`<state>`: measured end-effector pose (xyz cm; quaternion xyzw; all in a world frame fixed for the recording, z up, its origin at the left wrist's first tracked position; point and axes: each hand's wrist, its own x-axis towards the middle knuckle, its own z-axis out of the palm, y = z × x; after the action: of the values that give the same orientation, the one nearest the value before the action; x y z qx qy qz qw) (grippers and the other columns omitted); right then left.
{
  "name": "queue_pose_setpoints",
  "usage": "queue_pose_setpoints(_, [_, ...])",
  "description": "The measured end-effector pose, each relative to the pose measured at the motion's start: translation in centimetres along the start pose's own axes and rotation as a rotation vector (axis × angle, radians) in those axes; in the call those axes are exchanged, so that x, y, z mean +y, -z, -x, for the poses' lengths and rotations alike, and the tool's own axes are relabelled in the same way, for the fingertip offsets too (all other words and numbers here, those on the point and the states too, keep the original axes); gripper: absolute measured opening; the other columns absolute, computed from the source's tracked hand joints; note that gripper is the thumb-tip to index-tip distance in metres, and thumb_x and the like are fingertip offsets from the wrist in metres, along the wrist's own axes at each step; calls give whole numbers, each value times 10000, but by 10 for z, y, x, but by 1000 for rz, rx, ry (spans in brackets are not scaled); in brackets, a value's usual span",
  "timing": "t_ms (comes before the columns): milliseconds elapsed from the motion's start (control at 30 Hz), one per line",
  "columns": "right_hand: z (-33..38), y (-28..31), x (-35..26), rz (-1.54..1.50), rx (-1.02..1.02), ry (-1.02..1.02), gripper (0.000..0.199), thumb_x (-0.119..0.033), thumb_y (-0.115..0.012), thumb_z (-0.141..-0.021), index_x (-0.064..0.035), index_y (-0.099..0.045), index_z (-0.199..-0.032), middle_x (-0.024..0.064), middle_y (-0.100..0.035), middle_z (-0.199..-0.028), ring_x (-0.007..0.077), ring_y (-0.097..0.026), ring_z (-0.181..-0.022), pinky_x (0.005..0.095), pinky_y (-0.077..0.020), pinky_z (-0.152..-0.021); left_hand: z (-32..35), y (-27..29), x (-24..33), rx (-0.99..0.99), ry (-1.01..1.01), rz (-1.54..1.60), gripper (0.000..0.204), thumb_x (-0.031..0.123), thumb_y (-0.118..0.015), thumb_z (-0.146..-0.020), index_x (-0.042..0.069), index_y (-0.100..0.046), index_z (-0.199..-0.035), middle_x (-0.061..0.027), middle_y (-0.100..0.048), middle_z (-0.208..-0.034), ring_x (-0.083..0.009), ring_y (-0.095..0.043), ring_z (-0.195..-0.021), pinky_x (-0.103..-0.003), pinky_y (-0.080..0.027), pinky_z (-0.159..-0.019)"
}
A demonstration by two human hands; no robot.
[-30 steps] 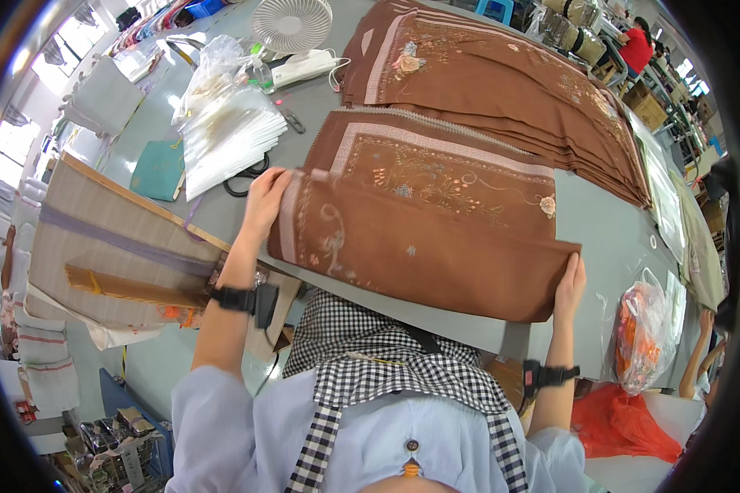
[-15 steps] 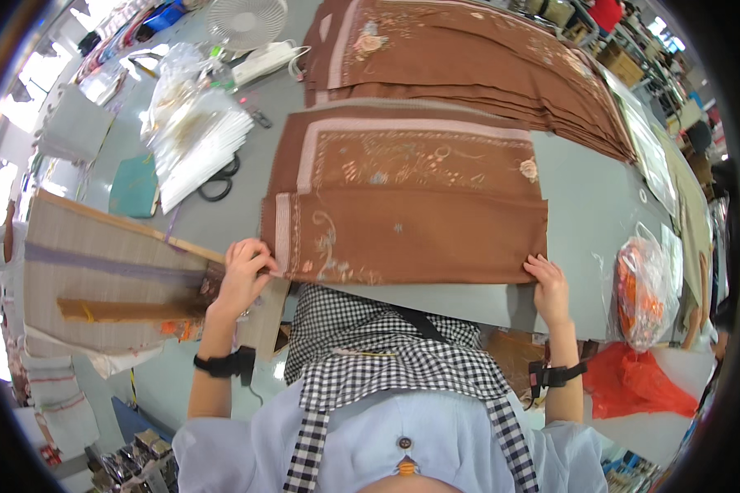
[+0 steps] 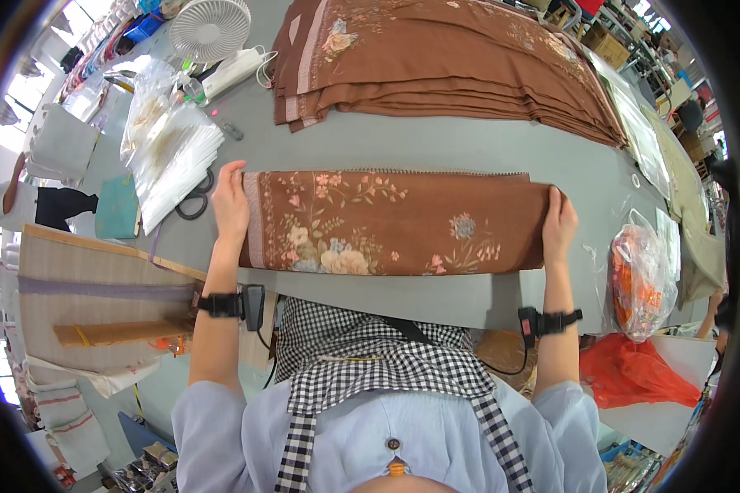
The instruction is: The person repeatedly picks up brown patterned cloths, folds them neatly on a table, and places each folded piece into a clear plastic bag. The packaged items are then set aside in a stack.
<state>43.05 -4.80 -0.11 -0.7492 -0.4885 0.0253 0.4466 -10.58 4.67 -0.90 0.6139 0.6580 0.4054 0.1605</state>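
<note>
Head view, looking down at a grey table (image 3: 436, 148). At far left lies a flat board wrapped in ribbed beige fabric (image 3: 99, 287), stiff and rectangular. Above it sit a teal pad (image 3: 117, 207), black scissors (image 3: 193, 201) and a heap of crinkly clear bags (image 3: 168, 140), with a small white fan (image 3: 210, 29) at the top edge. Next comes the left hand (image 3: 230, 201), fingers flat and together, pressed on the left end of a folded cloth (image 3: 395, 222); it pins the end down more than it pinches it. The cloth is a long brown band lying across the table just in front of the person, woven with pale flowers and a striped border at its left end. It looks soft, light and limp, likely to sag and slip unfold if lifted by one end, so both short ends are the sensible places to hold it. Beyond it rests a stack (image 3: 444, 66) of similar brown cloths, neatly layered. The right hand (image 3: 557, 222) curls over the cloth's right end, fingers wrapped around the fold. Farthest right sits a clear bag of orange pieces (image 3: 641, 275)
</note>
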Motion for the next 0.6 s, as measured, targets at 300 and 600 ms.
queue_pose_setpoints(300, [9,-4,34,-19,-167,-134,550,-335,-557,-959,55,-462,-1335,219,-458,-1354,321,-452,-1255,387,-393,-1015,31,-45,63,175,-518,-531,329,186,-624,-859,100,-580,-1174,-90,-606,-1125,-297,-556,-1091,-457,-441,-906])
queue_pose_setpoints(600, [24,27,-47,-1021,-363,-693,450,-202,-657,-900,34,-522,-1259,123,-617,-1170,218,-632,-993,319,-510,-827,188,-158,166,-725,-888,23,729,514,-598,-848,86,-412,-1408,-112,-387,-1471,-282,-310,-1391,-561,-196,-1115])
